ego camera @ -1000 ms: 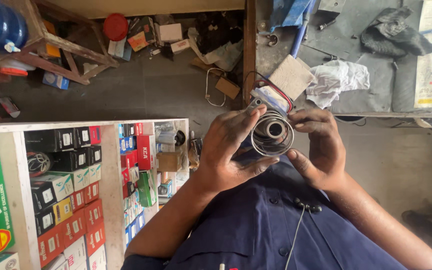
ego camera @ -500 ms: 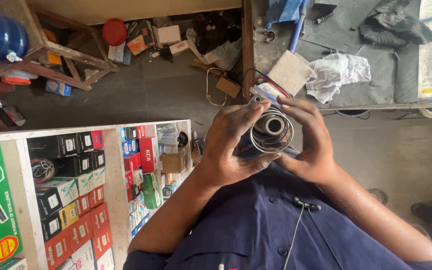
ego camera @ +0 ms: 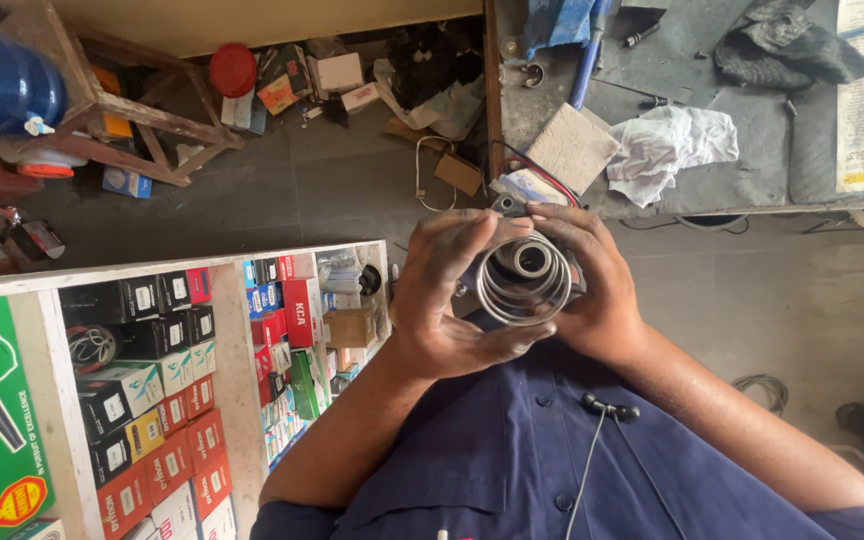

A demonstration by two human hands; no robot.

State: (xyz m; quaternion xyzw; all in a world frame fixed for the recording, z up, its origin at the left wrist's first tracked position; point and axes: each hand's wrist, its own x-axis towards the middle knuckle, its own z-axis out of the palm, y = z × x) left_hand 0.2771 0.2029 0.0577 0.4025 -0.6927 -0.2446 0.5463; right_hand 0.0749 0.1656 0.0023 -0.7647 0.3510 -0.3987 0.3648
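In the middle of the frame the person holds a round metal part with concentric steel rings and a dark central bore [ego camera: 526,275] up in front of the chest, above the dark blue buttoned shirt [ego camera: 512,450]. The left hand [ego camera: 447,295] wraps the part's left side, fingers curled over the top and the thumb pressed under the lower rim. The right hand [ego camera: 592,290] cups the right side, fingers closed over the upper edge. Both hands are closed on the part, which hangs in the air between them, clear of any surface.

Judging by how things lie, the work seems to be at a checking or fitting stage: the rings sit nested and aligned around the bore, yet the part has not been set down or mounted on anything. Whether the rings are fully seated cannot be told, since the fingers hide much of the rim.

In the upper right of the frame stands a grey desk [ego camera: 752,180] carrying a crumpled white cloth [ego camera: 672,145], a flat tan rectangular block [ego camera: 572,148] and a dark rag [ego camera: 787,50]. At lower left, a shelf of small red, black and white boxes [ego camera: 172,400] fills the frame. A blue cylindrical tank [ego camera: 2,85] rests on a wooden stool [ego camera: 122,110] at upper left.
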